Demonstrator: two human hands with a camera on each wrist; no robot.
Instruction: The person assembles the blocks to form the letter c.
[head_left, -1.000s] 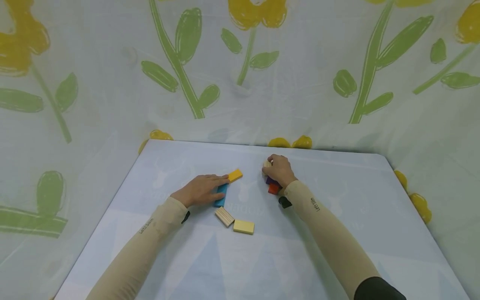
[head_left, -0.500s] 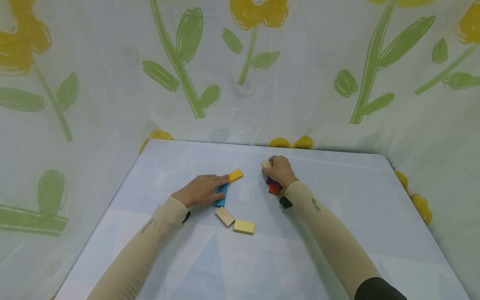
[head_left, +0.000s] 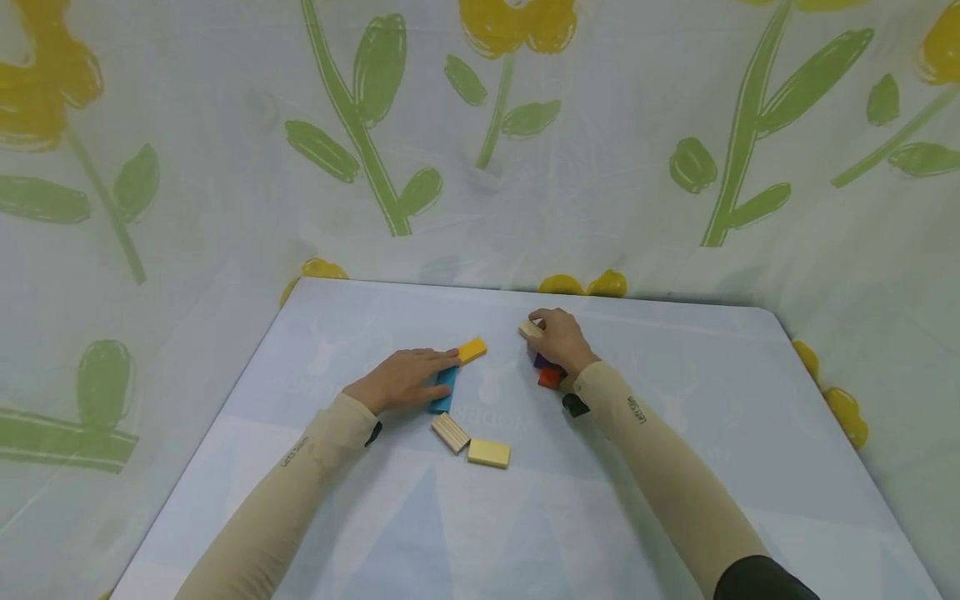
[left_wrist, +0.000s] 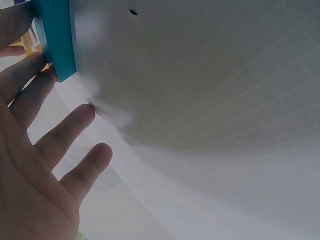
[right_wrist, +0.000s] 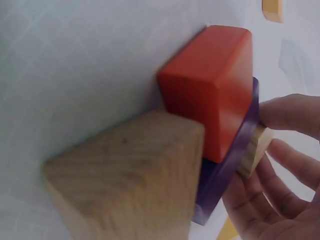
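In the head view my left hand [head_left: 402, 379] lies at a blue block [head_left: 442, 390], its fingers mostly straight. Thumb and forefinger touch that block, and the fingertips reach an orange-yellow block [head_left: 472, 350]. The left wrist view has the blue block [left_wrist: 56, 37] beside the thumb and fingers, the outer fingers spread. My right hand [head_left: 561, 340] pinches a pale wooden block [head_left: 528, 329] between thumb and fingers. Against it, in the right wrist view, stands a thin purple block [right_wrist: 220, 185], then a red block [right_wrist: 207, 85] and a larger plain wooden block [right_wrist: 125, 170].
Nearer the body lie a ridged wooden block [head_left: 450, 433] and a pale yellow block [head_left: 488, 453], corners close together. All rest on a white table [head_left: 660, 467] with faint blue print. Behind it hangs a flower-patterned cloth [head_left: 585, 183].
The pale wooden block has turned slightly and shifted a little left in my right hand. My left hand and the blocks around it have stayed in place.
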